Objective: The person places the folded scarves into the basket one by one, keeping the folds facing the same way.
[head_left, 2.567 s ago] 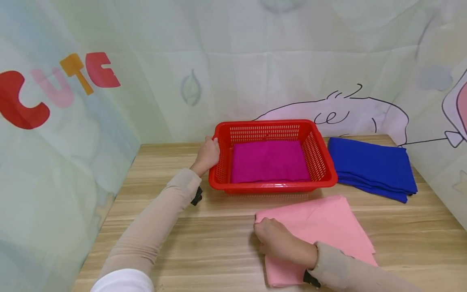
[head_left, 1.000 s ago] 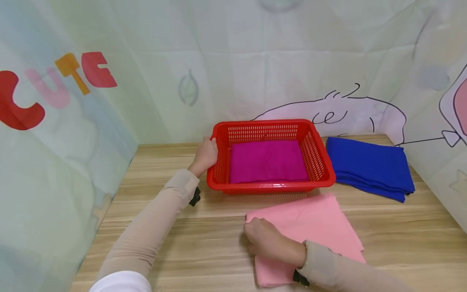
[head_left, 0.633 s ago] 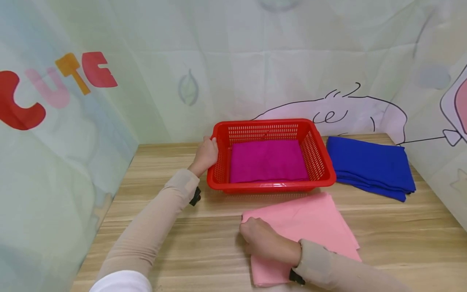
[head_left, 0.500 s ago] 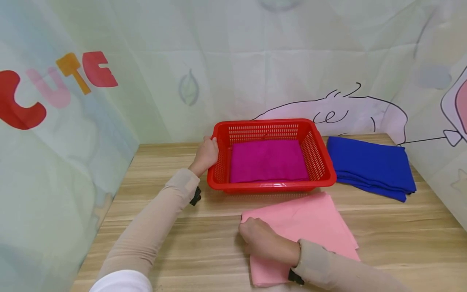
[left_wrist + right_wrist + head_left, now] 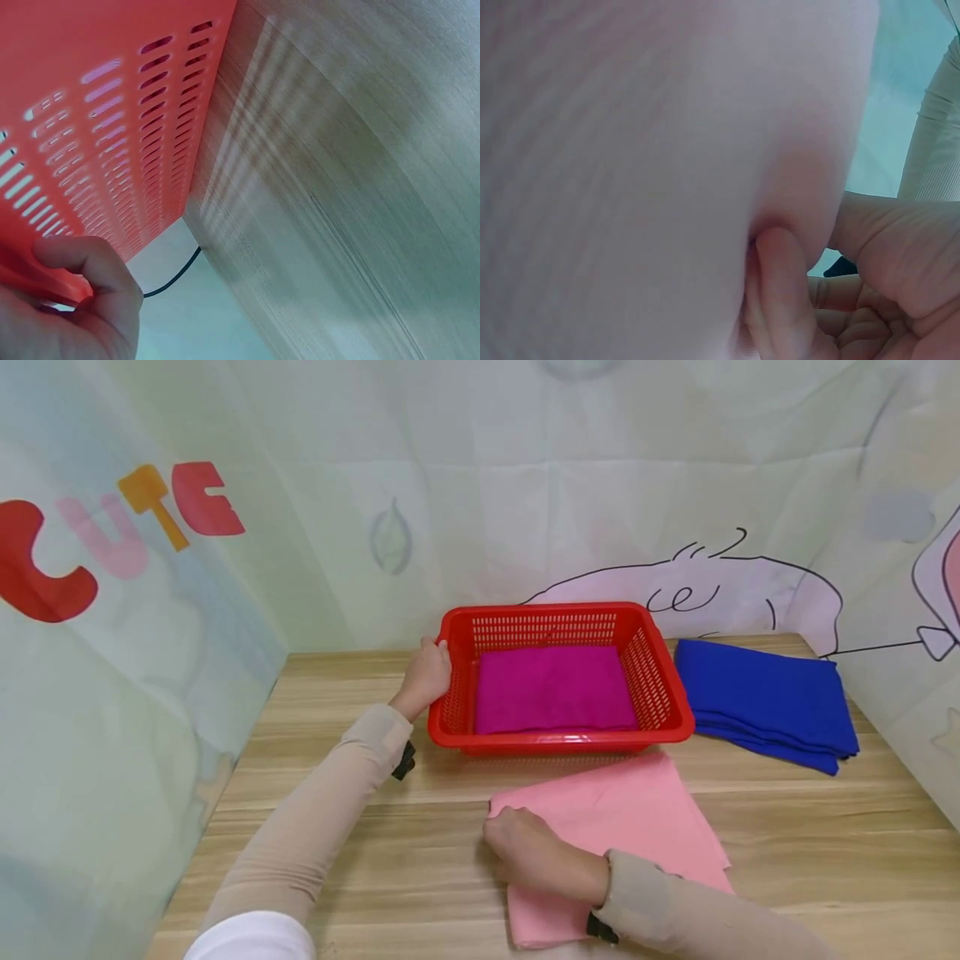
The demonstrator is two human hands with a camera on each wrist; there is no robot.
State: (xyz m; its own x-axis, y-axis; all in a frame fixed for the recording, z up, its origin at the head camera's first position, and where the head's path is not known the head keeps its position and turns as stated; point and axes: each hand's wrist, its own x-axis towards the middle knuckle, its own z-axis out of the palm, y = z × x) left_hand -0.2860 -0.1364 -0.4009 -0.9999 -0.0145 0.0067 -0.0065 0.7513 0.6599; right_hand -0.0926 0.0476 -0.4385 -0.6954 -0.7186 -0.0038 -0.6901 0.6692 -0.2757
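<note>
Near the middle of the head view, the left hand (image 5: 426,675) grips the left rim of the red basket (image 5: 570,741), its fingers curled around the edge, while a folded magenta cloth (image 5: 555,689) lies flat inside. At the lower centre, the right hand (image 5: 540,858) pinches the left edge of the folded pink cloth (image 5: 633,810), which lies on the wooden table (image 5: 405,877) just below the basket. A folded blue cloth (image 5: 765,702) lies at the right of the frame, just beside the basket.
</note>
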